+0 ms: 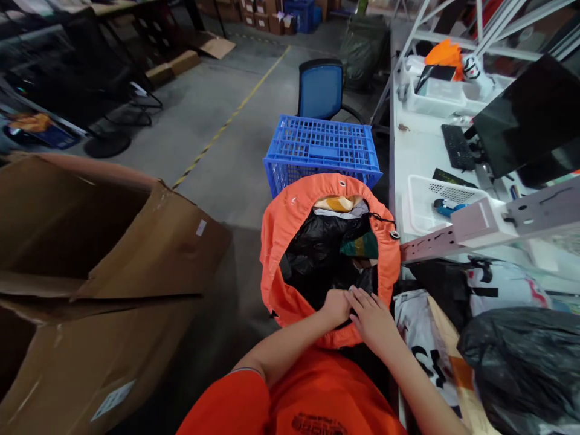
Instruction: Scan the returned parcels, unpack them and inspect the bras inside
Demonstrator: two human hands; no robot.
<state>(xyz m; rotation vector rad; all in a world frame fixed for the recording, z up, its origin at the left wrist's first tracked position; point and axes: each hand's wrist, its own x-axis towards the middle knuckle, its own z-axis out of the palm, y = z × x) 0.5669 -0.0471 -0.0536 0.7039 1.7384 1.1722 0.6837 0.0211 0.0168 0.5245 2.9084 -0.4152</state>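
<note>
An orange cloth sack stands open in front of me, filled with black plastic parcels and a yellow-and-white one at the far side. My left hand is closed on the sack's near rim. My right hand lies beside it at the rim, fingers bent over the edge and touching a black parcel inside.
A large open cardboard box stands at my left. Behind the sack is a blue plastic crate and a blue chair. At my right a white table holds a monitor, keyboard, white trays and parcels.
</note>
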